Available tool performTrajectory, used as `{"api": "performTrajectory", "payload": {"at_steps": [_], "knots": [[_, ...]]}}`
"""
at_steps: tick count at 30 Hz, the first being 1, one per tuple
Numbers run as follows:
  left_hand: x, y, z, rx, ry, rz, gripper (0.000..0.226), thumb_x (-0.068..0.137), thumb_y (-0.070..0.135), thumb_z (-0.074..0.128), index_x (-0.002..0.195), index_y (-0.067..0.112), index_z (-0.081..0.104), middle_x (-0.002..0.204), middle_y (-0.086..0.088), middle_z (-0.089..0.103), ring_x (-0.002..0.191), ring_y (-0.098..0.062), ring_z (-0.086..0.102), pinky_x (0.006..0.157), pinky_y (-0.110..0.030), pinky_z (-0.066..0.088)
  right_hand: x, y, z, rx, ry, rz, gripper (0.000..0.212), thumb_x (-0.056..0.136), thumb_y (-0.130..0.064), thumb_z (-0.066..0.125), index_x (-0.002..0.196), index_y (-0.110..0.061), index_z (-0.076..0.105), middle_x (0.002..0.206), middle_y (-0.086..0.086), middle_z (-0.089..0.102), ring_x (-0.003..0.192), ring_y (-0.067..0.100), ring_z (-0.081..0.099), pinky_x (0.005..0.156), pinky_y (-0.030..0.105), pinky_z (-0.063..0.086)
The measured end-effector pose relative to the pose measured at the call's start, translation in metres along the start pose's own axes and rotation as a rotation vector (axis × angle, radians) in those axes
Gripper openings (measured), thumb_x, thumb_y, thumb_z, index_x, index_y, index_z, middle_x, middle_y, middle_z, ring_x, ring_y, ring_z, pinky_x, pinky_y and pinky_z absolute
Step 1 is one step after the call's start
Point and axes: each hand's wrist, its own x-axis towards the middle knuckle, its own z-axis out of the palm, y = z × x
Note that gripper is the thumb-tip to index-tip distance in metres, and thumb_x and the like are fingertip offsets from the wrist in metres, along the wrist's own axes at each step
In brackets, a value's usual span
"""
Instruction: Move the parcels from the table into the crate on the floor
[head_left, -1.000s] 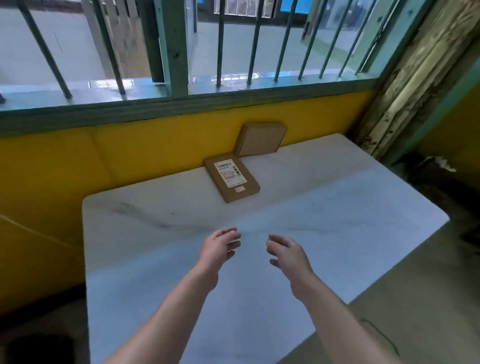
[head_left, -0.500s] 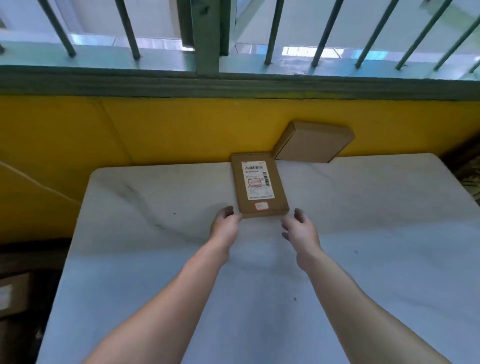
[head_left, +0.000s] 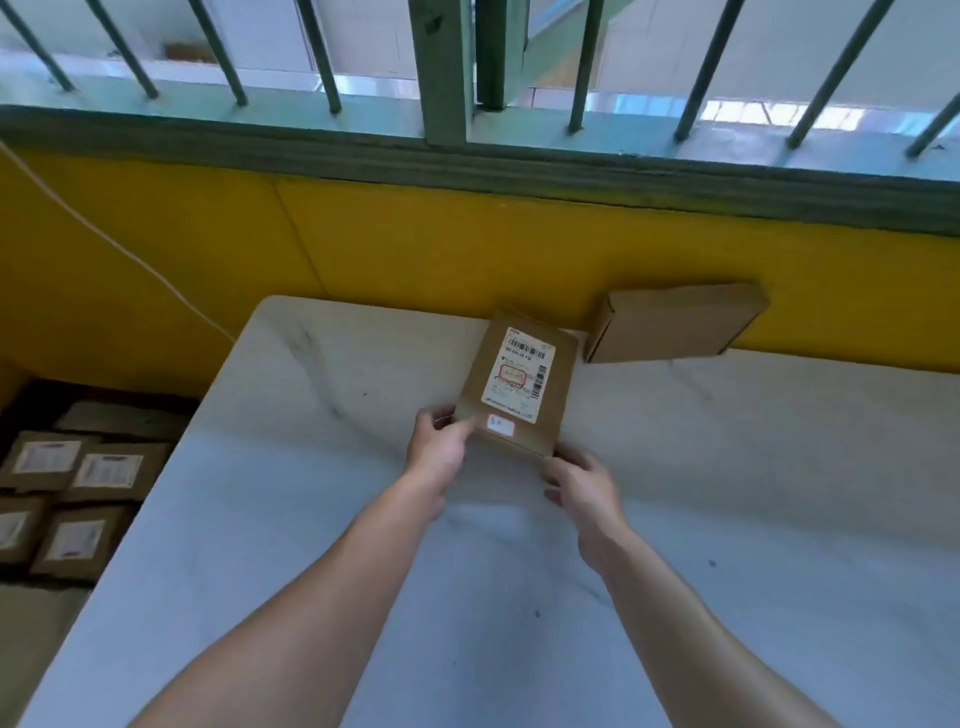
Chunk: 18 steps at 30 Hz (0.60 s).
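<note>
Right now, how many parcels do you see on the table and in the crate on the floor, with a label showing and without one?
On the table, labelled parcel: 1
On the table, plain-faced parcel: 1
In the crate, labelled parcels: 4
In the crate, plain-faced parcel: 1
Total: 7 parcels in view; the crate runs past the picture's edge.

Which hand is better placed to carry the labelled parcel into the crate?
Left. The left hand and right hand both grip the parcel, but the crate lies on the floor left of the table, so the right would likely reach across.
</note>
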Motion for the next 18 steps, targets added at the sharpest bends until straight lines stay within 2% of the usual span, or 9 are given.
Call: {"api": "performTrajectory", "payload": {"at_steps": [2,5,7,9,12,15,17,18], "knots": [[-0.008,-0.003,-0.005,-0.085,0.019,-0.007,0.035,0.089,0.021,0.069,0.115,0.025,0.046,0.106,0.007,0.061,0.105,-0.022,0.061,0.090,-0.040,0.051,-0.013,0.004,0.004,0.027,-0.051,0.004,0.022,0.087,-0.003,0.058,0.097,-0.021,0.068,0.089,-0.002,0.067,0.080,0.016,0.057,0.076,0.030,0.047],[-0.020,-0.005,-0.017,-0.205,0.102,0.013,0.028,0.090,0.010,0.065,0.107,0.026,0.049,0.111,0.000,0.064,0.107,-0.023,0.062,0.086,-0.038,0.053,-0.028,0.012,0.004,0.014,-0.151,0.013,0.020,0.088,-0.005,0.060,0.098,-0.021,0.068,0.094,-0.002,0.069,0.085,0.014,0.062,0.076,0.028,0.051],[-0.028,-0.004,-0.030,-0.273,0.148,0.040,0.025,0.090,0.005,0.061,0.100,0.026,0.053,0.111,-0.003,0.066,0.099,-0.019,0.065,0.076,-0.030,0.057,-0.034,0.014,0.000,-0.016,-0.183,0.007,0.017,0.090,-0.009,0.061,0.103,-0.017,0.068,0.097,-0.001,0.069,0.088,0.014,0.064,0.076,0.027,0.052],[-0.035,-0.001,-0.046,-0.329,0.177,0.076,0.024,0.089,0.003,0.058,0.103,0.022,0.056,0.109,-0.005,0.066,0.085,-0.014,0.065,0.064,-0.023,0.055,-0.034,0.013,-0.007,-0.025,-0.156,-0.019,0.017,0.092,-0.011,0.060,0.107,-0.016,0.067,0.101,0.001,0.069,0.090,0.015,0.065,0.077,0.027,0.052],[-0.047,0.003,-0.071,-0.357,0.178,0.115,0.028,0.089,0.008,0.058,0.114,0.020,0.059,0.111,-0.009,0.066,0.082,-0.016,0.063,0.067,-0.027,0.052,-0.030,0.005,-0.017,0.014,-0.065,-0.066,0.022,0.094,-0.012,0.058,0.115,-0.012,0.066,0.105,0.002,0.068,0.093,0.016,0.064,0.085,0.032,0.052],[-0.060,0.009,-0.090,-0.346,0.139,0.142,0.026,0.089,0.017,0.061,0.114,0.025,0.063,0.099,-0.009,0.070,0.078,-0.017,0.064,0.066,-0.030,0.051,-0.025,-0.007,-0.026,0.061,0.038,-0.116,0.027,0.096,-0.017,0.057,0.123,-0.016,0.062,0.115,-0.001,0.065,0.094,0.012,0.062,0.097,0.039,0.050],[-0.069,0.013,-0.097,-0.351,0.091,0.154,0.025,0.090,0.020,0.063,0.115,0.023,0.063,0.096,-0.010,0.071,0.079,-0.020,0.066,0.070,-0.034,0.054,-0.026,-0.015,-0.029,0.074,0.046,-0.144,0.028,0.098,-0.024,0.056,0.126,-0.020,0.060,0.121,-0.001,0.063,0.103,0.013,0.061,0.096,0.038,0.051],[-0.073,0.014,-0.100,-0.364,0.063,0.156,0.027,0.090,0.022,0.064,0.117,0.021,0.063,0.097,-0.012,0.071,0.081,-0.023,0.068,0.074,-0.038,0.056,-0.028,-0.018,-0.029,0.076,0.020,-0.151,0.027,0.099,-0.028,0.055,0.124,-0.021,0.060,0.121,-0.002,0.063,0.106,0.014,0.061,0.090,0.036,0.052]]}}
